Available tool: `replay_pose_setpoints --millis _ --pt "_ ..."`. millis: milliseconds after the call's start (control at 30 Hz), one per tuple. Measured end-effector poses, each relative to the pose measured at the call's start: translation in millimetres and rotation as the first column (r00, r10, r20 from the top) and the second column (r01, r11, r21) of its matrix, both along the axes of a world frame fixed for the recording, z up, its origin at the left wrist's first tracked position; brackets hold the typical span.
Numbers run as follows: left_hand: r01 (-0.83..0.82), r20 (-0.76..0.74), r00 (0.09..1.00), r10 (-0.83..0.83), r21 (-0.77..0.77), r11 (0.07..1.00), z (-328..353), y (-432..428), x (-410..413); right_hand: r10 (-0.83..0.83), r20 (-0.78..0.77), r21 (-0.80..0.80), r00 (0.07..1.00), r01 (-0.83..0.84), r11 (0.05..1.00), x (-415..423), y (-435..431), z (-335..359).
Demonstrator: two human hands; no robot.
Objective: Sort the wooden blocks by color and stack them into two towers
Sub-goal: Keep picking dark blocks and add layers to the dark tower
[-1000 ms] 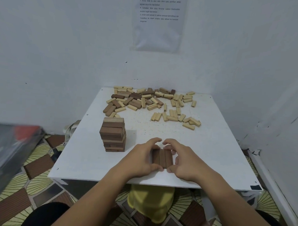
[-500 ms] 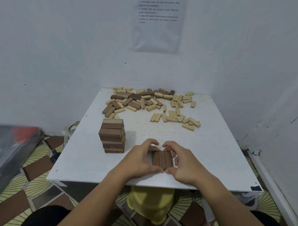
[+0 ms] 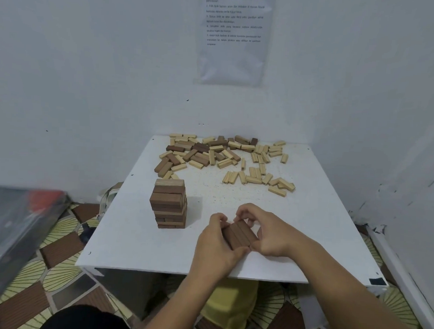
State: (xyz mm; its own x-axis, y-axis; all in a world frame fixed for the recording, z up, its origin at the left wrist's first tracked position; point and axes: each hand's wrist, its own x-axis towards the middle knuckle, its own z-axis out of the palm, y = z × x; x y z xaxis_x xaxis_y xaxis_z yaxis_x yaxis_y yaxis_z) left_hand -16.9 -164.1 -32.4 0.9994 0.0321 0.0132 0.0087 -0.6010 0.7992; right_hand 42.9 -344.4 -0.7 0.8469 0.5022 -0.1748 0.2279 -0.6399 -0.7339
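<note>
Wall sheet (image 3: 234, 39): top cut off by the frame edge, print too small to read. Dark object (image 3: 17, 221) with a red patch at the left edge: blurred, cropped, can't ID. Left hand (image 3: 215, 248) and right hand (image 3: 272, 232) wrap the dark blocks (image 3: 238, 234), hiding their edges. Yellow thing (image 3: 233, 302) mostly hidden under the table (image 3: 158, 255).

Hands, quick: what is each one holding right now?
Left hand: grips the row of dark blocks, fingers curled round it.
Right hand: grips the same row from the other side.
</note>
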Motion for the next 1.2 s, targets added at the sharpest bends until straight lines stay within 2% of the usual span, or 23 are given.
replay_pose_setpoints --millis 67,167,233,333,433,533,633,700,767,833,900,933,967,1033,1067,1133,1200 --pt "0.021 -0.039 0.999 -0.022 -0.024 0.999 3 3 1 -0.045 -0.020 0.027 0.999 0.045 0.999 -4 -7 -3" --pt "0.071 -0.101 0.992 -0.081 -0.097 0.993 9 13 1 -0.157 0.034 0.019 0.987 0.156 0.988 -24 -15 -10" --pt "0.081 -0.115 0.988 -0.100 -0.158 0.984 10 21 2 -0.242 0.108 0.010 0.964 0.243 0.970 -42 -7 -18" --pt "0.058 -0.123 0.989 -0.088 -0.230 0.972 6 27 2 -0.380 0.262 -0.110 0.887 0.418 0.902 -62 27 -29" --pt "0.060 -0.110 0.990 -0.089 -0.241 0.969 3 25 -1 -0.413 0.365 -0.175 0.835 0.497 0.850 -65 51 -33" --pt "0.061 -0.082 0.993 -0.083 -0.247 0.967 -1 26 -3 -0.362 0.388 -0.135 0.847 0.441 0.887 -57 47 -36" --pt "0.066 -0.065 0.994 -0.085 -0.251 0.966 -2 30 -4 -0.163 0.331 -0.109 0.930 0.209 0.972 -44 27 -33" --pt "0.067 -0.065 0.994 -0.085 -0.249 0.966 -2 30 -4 -0.017 0.271 -0.116 0.962 0.051 0.992 -33 11 -25" --pt "0.052 -0.061 0.996 -0.069 -0.239 0.970 -1 27 -5 0.042 0.234 -0.120 0.971 -0.014 0.993 -25 -1 -19" --pt "0.015 -0.055 0.998 -0.030 -0.250 0.968 3 22 -6 0.014 0.214 -0.107 0.977 0.010 0.994 -25 -5 -18" --pt "-0.037 -0.052 0.998 0.023 -0.291 0.956 7 15 -5 -0.143 0.169 0.029 0.975 0.141 0.990 -32 2 -22" --pt "-0.062 -0.046 0.998 0.050 -0.319 0.946 9 11 -3 -0.270 0.117 0.160 0.956 0.250 0.955 -36 9 -25" --pt "-0.081 -0.040 0.997 0.071 -0.343 0.936 11 6 0 -0.406 0.030 0.311 0.913 0.378 0.872 -40 18 -28" --pt "-0.106 -0.058 0.994 0.091 -0.404 0.909 12 -4 9 -0.586 -0.195 0.505 0.787 0.592 0.627 -42 34 -31" --pt "-0.120 -0.085 0.992 0.092 -0.447 0.887 13 -10 13 -0.618 -0.278 0.544 0.735 0.651 0.529 -41 41 -30" --pt "-0.154 -0.158 0.984 0.083 -0.515 0.843 15 -22 19 -0.622 -0.390 0.581 0.679 0.706 0.406 -39 52 -28" --pt "-0.158 -0.198 0.978 0.058 -0.535 0.830 15 -28 20 -0.618 -0.415 0.582 0.667 0.717 0.384 -38 60 -28"
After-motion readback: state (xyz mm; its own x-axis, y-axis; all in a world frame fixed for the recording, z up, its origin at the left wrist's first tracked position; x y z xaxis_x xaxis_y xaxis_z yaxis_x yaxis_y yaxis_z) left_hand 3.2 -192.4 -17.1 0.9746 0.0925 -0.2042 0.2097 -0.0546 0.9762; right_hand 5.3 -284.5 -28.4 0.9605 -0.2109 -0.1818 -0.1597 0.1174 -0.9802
